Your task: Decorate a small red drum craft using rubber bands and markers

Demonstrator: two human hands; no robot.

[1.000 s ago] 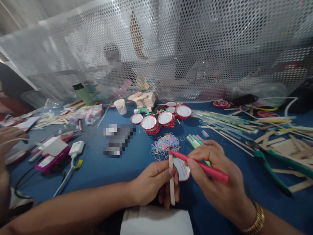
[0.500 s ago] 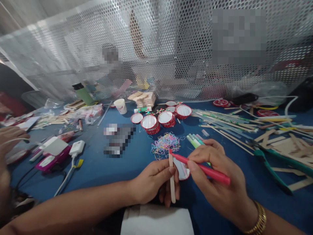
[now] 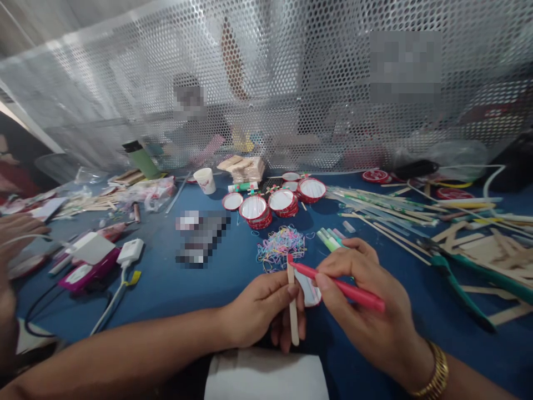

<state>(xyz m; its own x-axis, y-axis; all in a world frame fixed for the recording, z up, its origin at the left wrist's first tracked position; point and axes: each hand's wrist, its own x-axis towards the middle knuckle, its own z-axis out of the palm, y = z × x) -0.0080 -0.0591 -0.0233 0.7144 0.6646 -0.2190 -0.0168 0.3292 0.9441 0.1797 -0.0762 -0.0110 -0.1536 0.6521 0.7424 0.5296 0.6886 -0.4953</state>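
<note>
My left hand (image 3: 260,311) is closed on a wooden craft stick (image 3: 292,311), pinching it upright low in the middle of the view. My right hand (image 3: 366,311) grips a red marker pen (image 3: 337,283) whose tip touches the top end of that stick. Just behind the stick lies a small red-rimmed white lid (image 3: 310,289) on the blue table (image 3: 187,283). Pastel markers (image 3: 331,239) poke out behind my right hand.
A heap of coloured rubber bands (image 3: 281,247) and several red-rimmed cups (image 3: 270,205) lie beyond. Green-handled pliers (image 3: 458,278) and loose sticks lie right. A white charger (image 3: 129,253) and cable sit left, by another person's hand (image 3: 19,230). A perforated metal screen (image 3: 291,83) closes the back.
Both hands stay nearly still. My right hand and the red marker shifted slightly; the tip remains at the stick's top end.
</note>
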